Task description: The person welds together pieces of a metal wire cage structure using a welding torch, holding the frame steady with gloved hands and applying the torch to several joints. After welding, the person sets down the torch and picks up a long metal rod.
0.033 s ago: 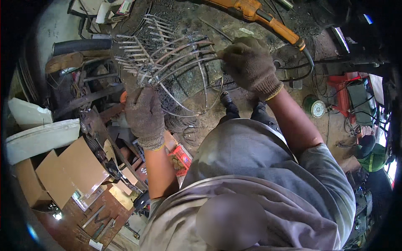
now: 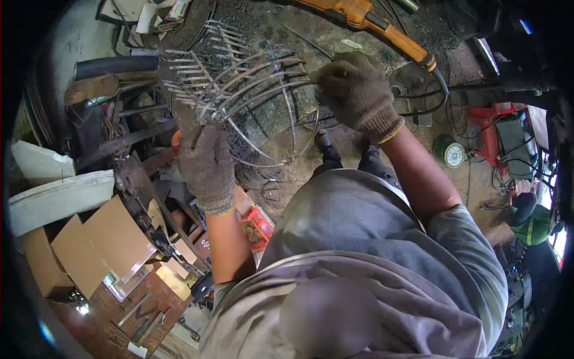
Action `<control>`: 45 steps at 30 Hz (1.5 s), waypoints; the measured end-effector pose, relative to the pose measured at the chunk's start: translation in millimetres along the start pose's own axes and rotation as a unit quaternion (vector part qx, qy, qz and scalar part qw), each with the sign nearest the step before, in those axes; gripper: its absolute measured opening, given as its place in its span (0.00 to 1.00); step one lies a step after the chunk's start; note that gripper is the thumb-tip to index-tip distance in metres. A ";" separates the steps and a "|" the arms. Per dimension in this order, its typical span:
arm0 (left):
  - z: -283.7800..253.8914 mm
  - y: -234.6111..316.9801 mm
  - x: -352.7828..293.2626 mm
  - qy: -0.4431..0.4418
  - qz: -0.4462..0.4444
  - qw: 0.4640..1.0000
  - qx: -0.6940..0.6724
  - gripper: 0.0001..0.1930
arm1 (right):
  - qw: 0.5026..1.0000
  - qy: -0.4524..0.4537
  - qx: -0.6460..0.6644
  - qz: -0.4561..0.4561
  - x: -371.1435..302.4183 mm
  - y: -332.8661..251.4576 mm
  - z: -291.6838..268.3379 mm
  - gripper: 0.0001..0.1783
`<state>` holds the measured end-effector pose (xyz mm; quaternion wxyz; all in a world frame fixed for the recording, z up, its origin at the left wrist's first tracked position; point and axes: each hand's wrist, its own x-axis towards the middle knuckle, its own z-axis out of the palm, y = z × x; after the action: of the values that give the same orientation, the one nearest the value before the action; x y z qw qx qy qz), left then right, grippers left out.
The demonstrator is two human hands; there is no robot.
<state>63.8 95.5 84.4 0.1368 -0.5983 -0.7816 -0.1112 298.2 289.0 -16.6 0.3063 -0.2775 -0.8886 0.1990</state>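
Observation:
A frame of bent metal rods (image 2: 258, 88) stretches between my hands, with curved bars on its right part and comb-like rows of short rods (image 2: 190, 67) on its left. My left hand (image 2: 207, 167), in a brown knit glove, is closed at the frame's lower left corner; its fingertips are partly hidden. An orange piece (image 2: 176, 139) shows beside that hand. My right hand (image 2: 356, 94), gloved the same way, is closed around the right ends of the curved bars. Beyond it lies an orange corded power tool (image 2: 390, 37).
Cardboard boxes (image 2: 103, 248) and a reddish bench (image 2: 95, 323) with hand tools stand at the left. Coiled wire (image 2: 254, 178) lies below the frame. A green can (image 2: 448, 152), a red stand (image 2: 487, 128) and cables (image 2: 443, 90) are at right, near a person in green (image 2: 531, 225).

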 end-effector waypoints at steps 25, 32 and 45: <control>-19.3 7.2 13.5 -0.040 0.042 0.995 0.077 0.14 | 0.993 0.014 -0.027 0.117 -29.9 -30.0 14.4 0.27; -19.2 9.2 15.7 -0.028 0.073 0.992 0.097 0.15 | 0.993 0.007 -0.037 0.113 -25.9 -30.2 15.4 0.26; -24.2 12.2 19.4 -0.011 0.078 0.994 0.079 0.13 | 0.993 -0.004 -0.037 0.113 -25.4 -31.0 13.4 0.24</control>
<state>72.8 108.1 113.9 0.1835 -0.6462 -0.7401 -0.0316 294.5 247.2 -21.2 0.2680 -0.3864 -0.8594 0.2008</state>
